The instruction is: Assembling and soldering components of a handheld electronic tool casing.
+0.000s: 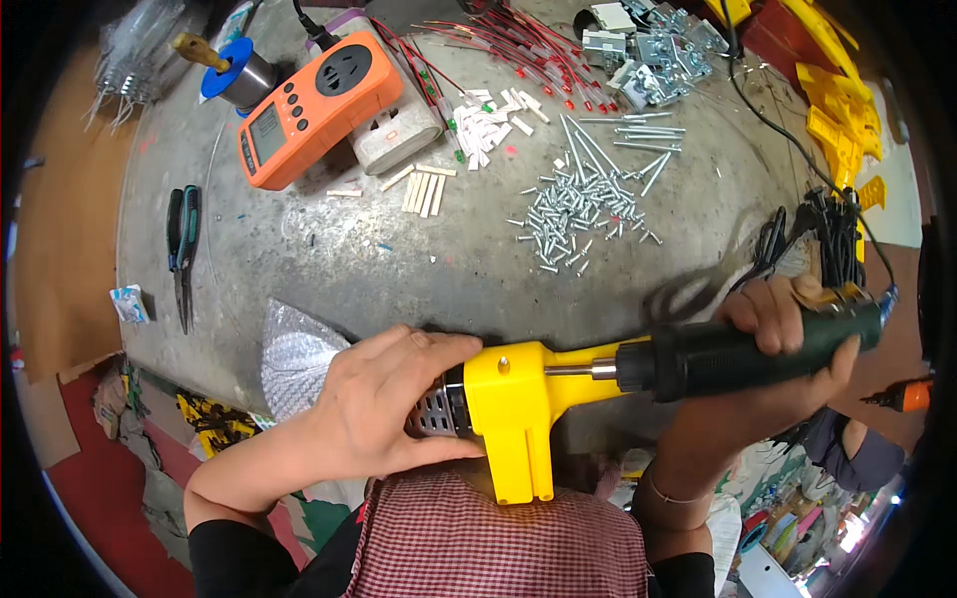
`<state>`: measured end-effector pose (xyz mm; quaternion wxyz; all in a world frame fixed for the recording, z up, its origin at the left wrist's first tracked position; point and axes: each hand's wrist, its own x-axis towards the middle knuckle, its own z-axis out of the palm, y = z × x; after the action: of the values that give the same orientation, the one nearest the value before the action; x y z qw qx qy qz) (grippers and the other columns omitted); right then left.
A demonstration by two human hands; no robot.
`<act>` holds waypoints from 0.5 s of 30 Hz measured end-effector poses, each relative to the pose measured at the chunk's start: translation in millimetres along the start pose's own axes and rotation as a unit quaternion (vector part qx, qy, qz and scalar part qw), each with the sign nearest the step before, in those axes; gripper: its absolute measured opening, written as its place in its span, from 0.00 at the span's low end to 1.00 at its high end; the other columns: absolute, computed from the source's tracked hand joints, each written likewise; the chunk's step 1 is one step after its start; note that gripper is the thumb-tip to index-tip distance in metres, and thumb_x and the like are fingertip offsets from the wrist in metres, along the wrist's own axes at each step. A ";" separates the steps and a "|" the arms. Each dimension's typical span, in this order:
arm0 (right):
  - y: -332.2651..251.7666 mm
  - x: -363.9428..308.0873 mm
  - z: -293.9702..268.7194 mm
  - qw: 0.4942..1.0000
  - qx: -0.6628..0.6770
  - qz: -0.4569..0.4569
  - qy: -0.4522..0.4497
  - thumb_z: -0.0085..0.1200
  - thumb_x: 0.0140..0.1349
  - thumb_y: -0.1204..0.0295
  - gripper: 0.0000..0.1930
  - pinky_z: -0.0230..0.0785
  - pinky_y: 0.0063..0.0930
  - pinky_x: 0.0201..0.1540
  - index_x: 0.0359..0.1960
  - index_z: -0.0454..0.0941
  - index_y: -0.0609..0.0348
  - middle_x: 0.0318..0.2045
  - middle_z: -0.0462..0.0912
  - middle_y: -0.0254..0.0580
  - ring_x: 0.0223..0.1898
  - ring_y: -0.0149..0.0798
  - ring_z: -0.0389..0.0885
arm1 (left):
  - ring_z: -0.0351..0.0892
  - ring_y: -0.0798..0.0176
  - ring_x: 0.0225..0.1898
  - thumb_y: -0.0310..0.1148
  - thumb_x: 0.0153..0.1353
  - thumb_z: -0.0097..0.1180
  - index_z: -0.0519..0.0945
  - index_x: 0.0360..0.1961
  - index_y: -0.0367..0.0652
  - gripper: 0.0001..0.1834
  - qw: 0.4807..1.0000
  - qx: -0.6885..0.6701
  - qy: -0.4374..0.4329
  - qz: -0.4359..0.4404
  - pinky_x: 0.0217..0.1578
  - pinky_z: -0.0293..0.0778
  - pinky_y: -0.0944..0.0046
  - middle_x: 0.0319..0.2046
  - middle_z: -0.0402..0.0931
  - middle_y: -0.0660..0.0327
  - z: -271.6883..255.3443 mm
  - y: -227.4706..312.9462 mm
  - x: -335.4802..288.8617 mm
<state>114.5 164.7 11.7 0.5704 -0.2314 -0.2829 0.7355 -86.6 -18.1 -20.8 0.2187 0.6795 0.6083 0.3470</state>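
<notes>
A yellow plastic tool housing [510, 399] with a perforated metal barrel [435, 411] lies at the table's near edge, above my lap. My left hand [384, 389] is closed round its barrel end, fingers on top and thumb below. In my right hand [783, 324] is a dark electric screwdriver [733, 359], held level and pointing left. Its steel bit [588, 369] reaches the right side of the housing's raised block; whether a screw sits at the tip cannot be seen. Bubble wrap [299, 359] lies beside my left hand.
Loose screws [583, 214] are heaped mid-table, below white strips [483, 130] and red-wired parts [558, 70]. An orange power meter [324, 110], a solder spool [239, 80] and pliers [182, 244] lie left. Metal brackets [663, 55], yellow housings [842, 120] and a hanging cord [788, 135] are right.
</notes>
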 end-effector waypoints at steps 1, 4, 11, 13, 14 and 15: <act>-9.5 -1.6 -9.2 0.998 0.033 -0.004 -0.057 0.49 0.66 0.50 0.21 0.61 0.23 0.34 0.41 0.68 0.57 0.23 0.67 0.29 0.25 0.26 0.66 | 0.80 0.48 0.37 0.48 0.44 0.74 0.72 0.54 0.32 0.41 1.000 0.016 -0.001 -0.013 0.38 0.77 0.57 0.41 0.79 0.48 -0.4 2.4 -1.2; -26.0 -12.3 -32.9 0.990 0.109 -0.022 -0.090 0.50 0.66 0.51 0.21 0.62 0.25 0.35 0.42 0.68 0.59 0.23 0.68 0.30 0.26 0.26 0.67 | 0.78 0.46 0.45 0.50 0.43 0.73 0.72 0.57 0.34 0.44 0.997 0.057 -0.016 -0.052 0.48 0.73 0.51 0.45 0.78 0.49 -1.1 16.6 -6.6; -5.1 -32.3 -42.9 0.985 0.171 0.012 -0.030 0.51 0.65 0.49 0.21 0.65 0.26 0.34 0.38 0.68 0.55 0.22 0.69 0.30 0.23 0.28 0.68 | 0.73 0.43 0.49 0.51 0.44 0.71 0.71 0.58 0.32 0.45 0.977 0.188 -0.010 -0.099 0.53 0.68 0.47 0.46 0.73 0.48 8.6 25.3 -16.4; 0.8 -32.0 -43.2 0.982 0.189 0.019 -0.022 0.51 0.65 0.48 0.21 0.66 0.26 0.34 0.36 0.67 0.54 0.22 0.69 0.29 0.23 0.28 0.68 | 0.73 0.44 0.46 0.51 0.44 0.69 0.71 0.56 0.31 0.44 0.977 0.197 -0.006 -0.084 0.49 0.68 0.48 0.44 0.72 0.48 11.4 22.2 -18.9; 3.3 -30.9 -44.6 0.979 0.201 0.022 -0.029 0.52 0.65 0.48 0.21 0.66 0.25 0.33 0.36 0.67 0.54 0.21 0.69 0.28 0.23 0.27 0.69 | 0.73 0.44 0.46 0.51 0.44 0.69 0.71 0.56 0.31 0.44 0.976 0.200 -0.004 -0.088 0.49 0.68 0.48 0.44 0.72 0.48 11.5 20.9 -18.8; 4.2 -29.7 -45.2 0.976 0.211 0.024 -0.036 0.53 0.65 0.48 0.21 0.66 0.24 0.32 0.36 0.66 0.53 0.21 0.69 0.27 0.23 0.26 0.69 | 0.72 0.45 0.45 0.52 0.44 0.69 0.71 0.56 0.30 0.44 0.977 0.197 -0.009 -0.079 0.48 0.68 0.48 0.43 0.72 0.48 11.6 20.2 -17.6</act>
<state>148.7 141.9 -23.7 0.5780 -0.0861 -0.1355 0.8001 -64.8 -37.3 -17.5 0.1124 0.6619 0.7147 0.1959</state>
